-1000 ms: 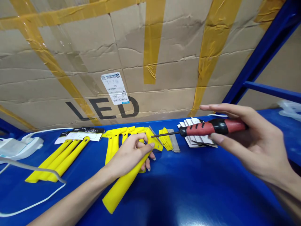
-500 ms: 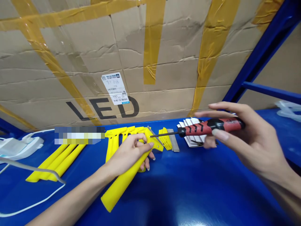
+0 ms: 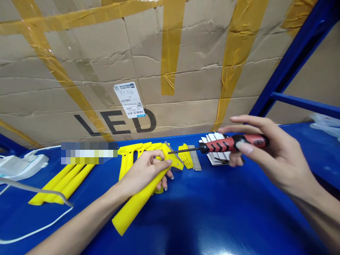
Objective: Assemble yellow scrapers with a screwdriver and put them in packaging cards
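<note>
My left hand (image 3: 150,171) is closed around a yellow scraper (image 3: 138,205) near its head, the handle slanting down toward me. A metal blade edge shows along the scraper's head, and a screw sits in its face. In my right hand (image 3: 276,159) is a red and black screwdriver (image 3: 223,143), held lightly by thumb and fingers. Its thin shaft points left, the tip at the scraper's head. Behind my left hand lie several yellow scraper handles (image 3: 127,161). Small yellow plates (image 3: 185,156) and grey metal blades (image 3: 195,159) lie right of the head.
White paper packets (image 3: 216,159) lie behind the screwdriver. More yellow scrapers (image 3: 67,184) lie at left, their tops blurred out, near a white power strip (image 3: 32,166) and its cable (image 3: 39,230). A taped cardboard box (image 3: 196,71) backs the blue surface (image 3: 212,212); a blue metal frame (image 3: 284,63) rises at right.
The fingers of my right hand have shifted slightly on the screwdriver's handle. The screwdriver's tip remains at the scraper's head, and the whole view has moved a little.
</note>
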The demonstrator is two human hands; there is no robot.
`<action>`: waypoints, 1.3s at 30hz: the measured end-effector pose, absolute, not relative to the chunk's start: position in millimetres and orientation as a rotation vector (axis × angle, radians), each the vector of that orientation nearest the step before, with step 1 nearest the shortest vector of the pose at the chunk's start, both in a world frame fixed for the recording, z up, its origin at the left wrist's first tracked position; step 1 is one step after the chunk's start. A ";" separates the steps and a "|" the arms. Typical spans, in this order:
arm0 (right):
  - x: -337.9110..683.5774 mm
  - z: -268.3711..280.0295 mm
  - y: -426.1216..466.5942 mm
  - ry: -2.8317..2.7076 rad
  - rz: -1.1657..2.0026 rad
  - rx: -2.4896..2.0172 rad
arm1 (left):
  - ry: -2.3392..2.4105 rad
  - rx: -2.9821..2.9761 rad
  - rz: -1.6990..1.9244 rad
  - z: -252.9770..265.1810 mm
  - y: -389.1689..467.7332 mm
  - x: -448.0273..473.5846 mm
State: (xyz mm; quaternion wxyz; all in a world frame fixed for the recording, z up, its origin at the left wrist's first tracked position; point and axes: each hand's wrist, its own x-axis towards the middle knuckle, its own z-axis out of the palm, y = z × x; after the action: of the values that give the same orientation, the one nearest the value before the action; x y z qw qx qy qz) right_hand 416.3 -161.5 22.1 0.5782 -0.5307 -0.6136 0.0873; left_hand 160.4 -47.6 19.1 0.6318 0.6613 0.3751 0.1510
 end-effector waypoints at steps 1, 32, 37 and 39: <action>416.1 21.6 -161.5 -1.423 0.208 -1.265 | 0.857 1.514 0.345 18.7 -47.7 160.1; 420.5 21.3 -164.4 -1.478 0.093 -1.324 | 0.897 1.471 0.319 21.5 -52.3 162.0; 422.3 23.1 -165.1 -1.523 0.111 -1.324 | 0.892 1.484 0.319 23.1 -53.1 162.7; 420.5 23.4 -164.1 -1.493 0.098 -1.322 | 0.888 1.487 0.316 23.3 -53.5 163.3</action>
State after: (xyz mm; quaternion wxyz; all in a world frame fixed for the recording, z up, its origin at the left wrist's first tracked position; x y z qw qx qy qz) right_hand 420.5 -164.1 23.4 0.5416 -0.5565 -0.6287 0.0413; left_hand 163.3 -53.5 23.3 0.6369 0.6510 0.3890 0.1384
